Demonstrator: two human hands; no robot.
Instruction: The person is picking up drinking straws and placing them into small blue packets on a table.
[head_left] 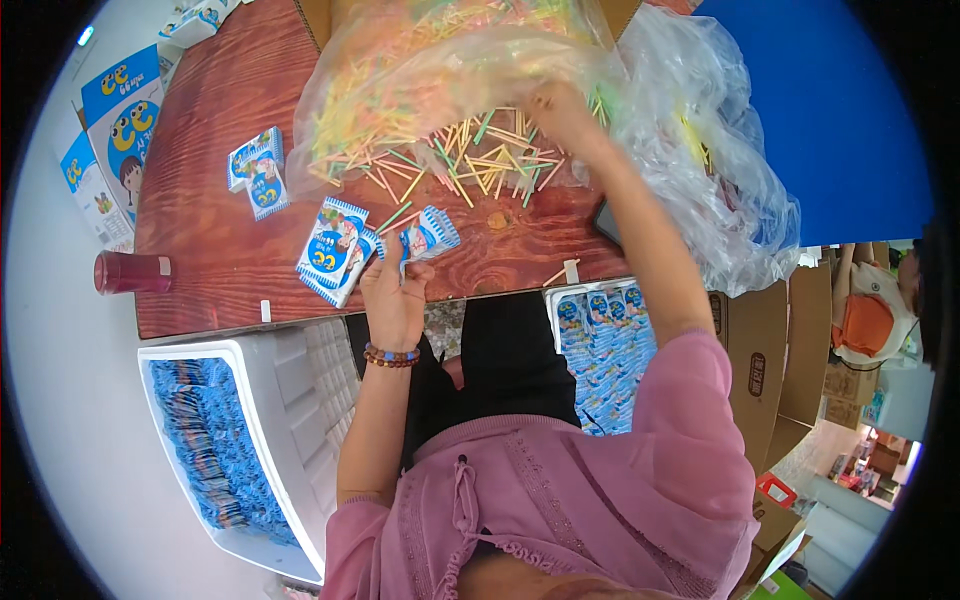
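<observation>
My left hand point(395, 290) is closed on a small blue-and-white packet point(432, 235) near the table's front edge, its thumb and fingers pinching one end. Just left of it lie a few flat packets point(332, 240) of the same kind, overlapping. My right hand point(565, 115) reaches to the mouth of a large clear plastic bag point(460, 65). Its fingers are smeared by motion, so their grip is unclear. Thin pink, yellow and green sticks point(480, 160) spill from the bag onto the red-brown table point(215, 240).
More packets point(262, 180) lie farther left, near a red cup point(135, 272) at the table's left edge. Below stand white foam boxes point(240, 400) filled with packets. Crumpled clear plastic point(700, 150) covers the right side, beside cardboard boxes point(755, 370). A dark object point(607, 222) sits by my right forearm.
</observation>
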